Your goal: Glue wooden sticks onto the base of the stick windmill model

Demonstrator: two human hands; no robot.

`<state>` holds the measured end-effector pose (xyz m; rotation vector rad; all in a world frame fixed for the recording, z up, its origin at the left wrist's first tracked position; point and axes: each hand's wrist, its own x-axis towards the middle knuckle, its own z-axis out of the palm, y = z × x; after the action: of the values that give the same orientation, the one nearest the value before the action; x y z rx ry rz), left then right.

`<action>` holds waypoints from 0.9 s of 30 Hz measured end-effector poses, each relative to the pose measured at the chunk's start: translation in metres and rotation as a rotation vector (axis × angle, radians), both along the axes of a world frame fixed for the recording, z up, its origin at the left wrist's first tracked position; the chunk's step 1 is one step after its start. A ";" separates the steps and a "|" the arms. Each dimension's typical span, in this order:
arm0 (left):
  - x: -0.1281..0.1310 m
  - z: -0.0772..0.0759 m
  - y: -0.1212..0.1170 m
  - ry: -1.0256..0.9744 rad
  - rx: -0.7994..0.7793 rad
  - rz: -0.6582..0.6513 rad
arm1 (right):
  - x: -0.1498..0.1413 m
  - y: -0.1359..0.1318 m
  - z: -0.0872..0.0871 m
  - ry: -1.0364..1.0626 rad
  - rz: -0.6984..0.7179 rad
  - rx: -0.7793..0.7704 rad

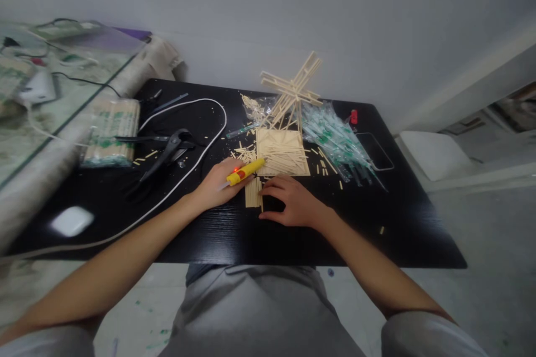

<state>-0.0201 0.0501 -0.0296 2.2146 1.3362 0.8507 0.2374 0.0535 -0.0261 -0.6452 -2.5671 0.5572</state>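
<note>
My left hand (218, 185) is closed around a yellow glue gun (247, 172), its tip pointing right and away from me. A small red light shows on it, and a pale glue stick pokes out of its back end. Just below lies a flat row of thin wooden sticks (252, 195) side by side. At that row's right edge my right hand (295, 201) pinches a single wooden stick (262, 202) between thumb and fingers. Behind both hands a square wooden panel (305, 166) carries a pile of loose sticks (280, 156).
A windmill-like stick frame (294, 89) rises behind the panel. Plastic-wrapped sticks (335, 134) and a phone (377, 152) lie right. Leftward are black pliers (170, 150), a stick pack (112, 128), a white cable (184, 181) and a white case (72, 221).
</note>
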 end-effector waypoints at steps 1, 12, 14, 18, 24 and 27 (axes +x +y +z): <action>0.000 0.000 0.000 0.007 -0.011 -0.023 | 0.000 0.000 -0.001 -0.007 0.001 0.002; 0.001 0.004 -0.001 0.005 -0.084 -0.030 | -0.001 -0.001 -0.007 -0.004 -0.014 0.022; -0.001 0.004 0.000 0.007 -0.086 0.007 | -0.001 -0.002 -0.006 -0.005 -0.019 0.025; -0.004 0.003 0.001 -0.012 -0.094 0.085 | -0.005 -0.005 -0.006 0.001 -0.048 0.048; -0.004 0.002 -0.002 -0.071 -0.184 0.133 | -0.010 -0.008 -0.010 -0.011 -0.069 0.081; -0.004 0.000 -0.002 -0.111 -0.236 0.132 | -0.010 -0.007 -0.013 -0.014 -0.083 0.084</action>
<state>-0.0238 0.0483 -0.0295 1.8909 1.4603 0.8038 0.2277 0.0463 -0.0388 -0.7252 -2.5485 0.4170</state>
